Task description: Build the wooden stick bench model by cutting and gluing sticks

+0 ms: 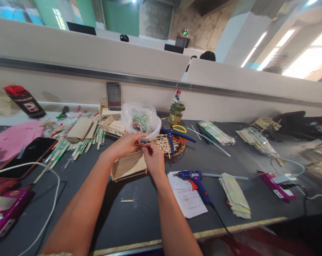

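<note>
A small slatted model of thin wooden sticks (130, 164) sits on the dark table in front of me. At its far right corner my left hand (131, 143) is closed, fingertips together over the back edge. My right hand (154, 160) meets it there, thumb and forefinger pinched. Whatever is between the fingertips is too small to make out. Just behind my hands stands a clear plastic bag (141, 121) with scraps in it. A basket of short wooden sticks (166, 145) is to the right, with blue-handled pliers (174, 137) and yellow-handled scissors (180, 128) on it.
A blue glue gun (191, 175) lies on a written sheet (189, 202), its cord running off the front edge. Right of it is a folded cloth (234, 195). A phone (27, 156) and bundled sticks (78, 142) lie left. A glass jar (176, 113) stands behind.
</note>
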Available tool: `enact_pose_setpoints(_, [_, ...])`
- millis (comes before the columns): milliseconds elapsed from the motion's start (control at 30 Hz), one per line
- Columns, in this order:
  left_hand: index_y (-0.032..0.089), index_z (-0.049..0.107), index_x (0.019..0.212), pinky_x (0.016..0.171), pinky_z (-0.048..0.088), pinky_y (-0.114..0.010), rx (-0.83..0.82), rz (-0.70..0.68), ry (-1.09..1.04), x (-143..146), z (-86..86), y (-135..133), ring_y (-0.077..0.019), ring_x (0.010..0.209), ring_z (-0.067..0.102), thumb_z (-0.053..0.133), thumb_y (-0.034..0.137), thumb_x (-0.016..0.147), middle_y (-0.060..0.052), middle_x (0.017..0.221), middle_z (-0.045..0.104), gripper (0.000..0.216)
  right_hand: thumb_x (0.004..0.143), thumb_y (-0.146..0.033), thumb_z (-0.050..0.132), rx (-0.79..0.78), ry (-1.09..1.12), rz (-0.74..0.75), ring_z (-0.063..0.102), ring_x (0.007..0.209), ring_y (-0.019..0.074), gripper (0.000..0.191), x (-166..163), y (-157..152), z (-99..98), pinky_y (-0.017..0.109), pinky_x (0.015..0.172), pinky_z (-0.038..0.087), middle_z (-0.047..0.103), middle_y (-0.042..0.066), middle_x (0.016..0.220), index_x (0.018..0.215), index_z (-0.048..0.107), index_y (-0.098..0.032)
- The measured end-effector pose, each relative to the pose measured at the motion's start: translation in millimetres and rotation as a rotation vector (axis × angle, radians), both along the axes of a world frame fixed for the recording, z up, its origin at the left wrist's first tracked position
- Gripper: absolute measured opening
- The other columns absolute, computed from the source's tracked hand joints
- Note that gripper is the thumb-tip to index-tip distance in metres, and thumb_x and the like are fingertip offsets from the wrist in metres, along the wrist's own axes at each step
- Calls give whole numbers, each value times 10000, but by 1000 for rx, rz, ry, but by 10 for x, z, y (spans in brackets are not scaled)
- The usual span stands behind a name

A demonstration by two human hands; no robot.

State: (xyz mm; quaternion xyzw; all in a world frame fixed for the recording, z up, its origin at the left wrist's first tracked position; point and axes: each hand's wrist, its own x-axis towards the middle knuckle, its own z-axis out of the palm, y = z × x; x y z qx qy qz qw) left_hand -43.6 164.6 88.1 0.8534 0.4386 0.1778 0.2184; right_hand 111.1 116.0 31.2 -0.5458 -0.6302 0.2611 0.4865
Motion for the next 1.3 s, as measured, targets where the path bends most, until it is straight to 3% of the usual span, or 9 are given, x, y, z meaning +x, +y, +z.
enact_pose_setpoints(600, [191,552,1309,769,449,-297,-8,-16,11,-18,-13,22,-207,873,664,605,212,831,-61,953,732,482,854,-215,506,-9,-11,7,638,802,172,185,11,-2,14,284,728,485,695,37,902,944,668,-205])
enact_pose_setpoints(933, [179,559,1316,778,448,-293,-7,-8,7,-5,18,6,-219,885,657,603,229,842,-66,948,726,479,853,-179,511,113,55,28,641,862,169,219,-2,5,-10,282,768,510,693,46,958,924,716,-209])
enact_pose_setpoints(1300, [194,562,1315,786,447,-303,3,0,14,-2,-7,16,-212,882,653,601,234,849,-62,958,722,469,847,-160,536,119,55,40,652,915,176,232,-10,16,-39,288,787,525,699,50,999,936,741,-224])
